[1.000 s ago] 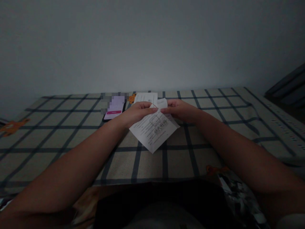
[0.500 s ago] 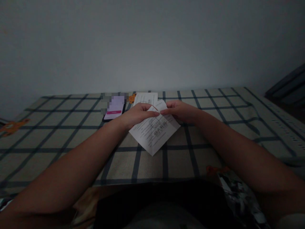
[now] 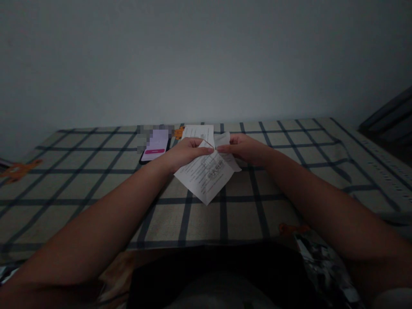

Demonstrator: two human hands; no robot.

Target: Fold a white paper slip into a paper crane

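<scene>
A printed sheet of white paper (image 3: 206, 178) is held up over the table, one corner pointing down toward me. My left hand (image 3: 189, 151) pinches its upper edge between thumb and fingers. Close beside it, my right hand (image 3: 240, 147) grips the same sheet, the thumb tip almost meeting the left thumb. Between the thumbs the paper looks split or creased, and its right part bends away at an angle. The fingers behind the paper are partly hidden. Another printed sheet (image 3: 198, 130) lies flat just beyond my hands.
A phone (image 3: 156, 146) with a lit screen and pink button lies left of the papers. The checked tablecloth (image 3: 109, 184) carries orange printed figures and runs back to a plain wall (image 3: 206, 64). A dark striped object (image 3: 389, 111) stands at the far right.
The right part of the sheet has turned and folded away from the left part, and a gap shows between the thumbs. The lower corner has risen slightly. The phone and flat sheet stay put.
</scene>
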